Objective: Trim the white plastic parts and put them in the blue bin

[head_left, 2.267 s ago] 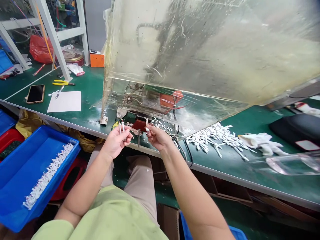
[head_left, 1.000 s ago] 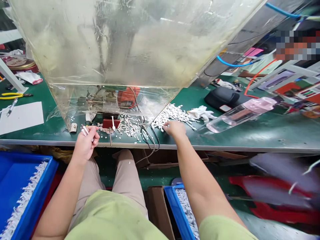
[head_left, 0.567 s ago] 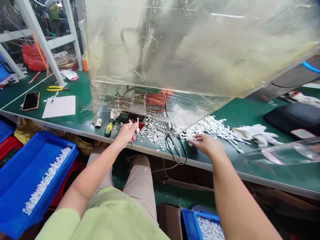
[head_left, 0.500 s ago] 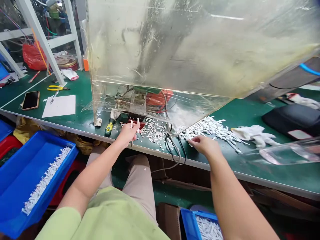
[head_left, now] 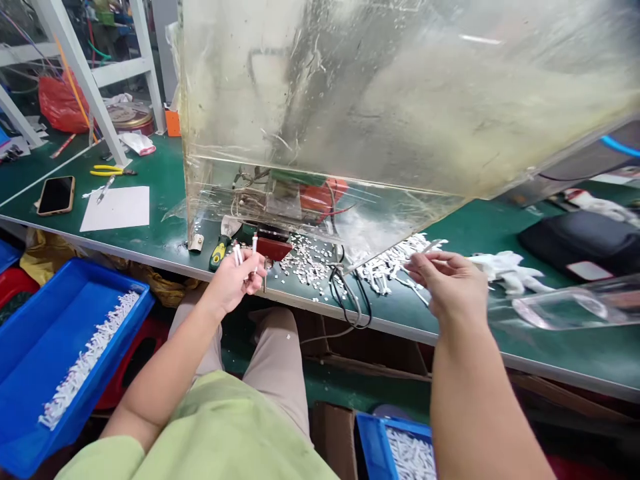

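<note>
My left hand (head_left: 234, 280) is closed round several small white tubes (head_left: 238, 254) that stick up from its fingers, just in front of a small red fixture (head_left: 271, 248) under the clear plastic guard (head_left: 380, 100). My right hand (head_left: 450, 283) is lifted a little above the green bench (head_left: 165, 173), pinching one thin white tube (head_left: 425, 248) taken from the pile of white tubes (head_left: 387, 267). Small white offcuts (head_left: 305, 257) lie scattered beside the fixture.
A blue bin (head_left: 60, 360) with white tubes sits low at the left, another blue bin (head_left: 400, 453) between my knees. On the bench lie a phone (head_left: 55, 195), white paper (head_left: 116, 208), yellow pliers (head_left: 107, 171), a screwdriver (head_left: 218, 252), black cable (head_left: 350, 300), white gloves (head_left: 505, 270) and a clear bottle (head_left: 570, 308).
My right hand has risen from the pile with a white tube pinched in it. My left hand has drawn back a little from the red fixture with its tubes.
</note>
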